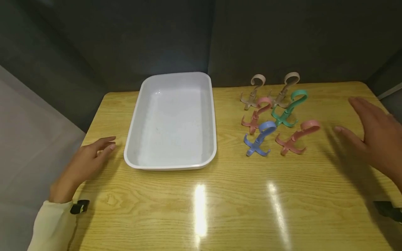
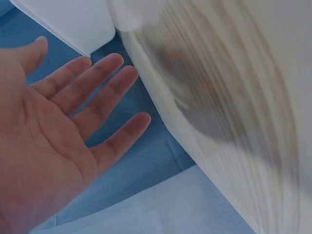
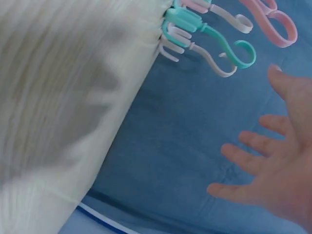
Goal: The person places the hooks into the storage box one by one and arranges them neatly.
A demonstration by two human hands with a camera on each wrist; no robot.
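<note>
My left hand [image 1: 86,162] hovers by the table's left edge, left of a white tray [image 1: 169,165]; in the left wrist view its fingers are spread and hold nothing. Over the table's right side is my right hand [image 1: 378,134], thumb apart from the fingers, palm bare in the right wrist view. Several plastic swivel hooks with clawed bases stand between the tray and that hand: a blue hook [image 1: 257,141], a green hook [image 1: 287,111], a pink hook [image 1: 295,139] nearest my right hand, another pink hook [image 1: 253,120], and two beige hooks [image 1: 250,99] at the back.
The wooden table [image 1: 150,209] reflects two bright light streaks near its front. A dark curtain [image 1: 267,38] hangs right behind its back edge, with pale fabric [image 1: 28,139] on the left. The tray's raised rim stands between my left hand and the hooks.
</note>
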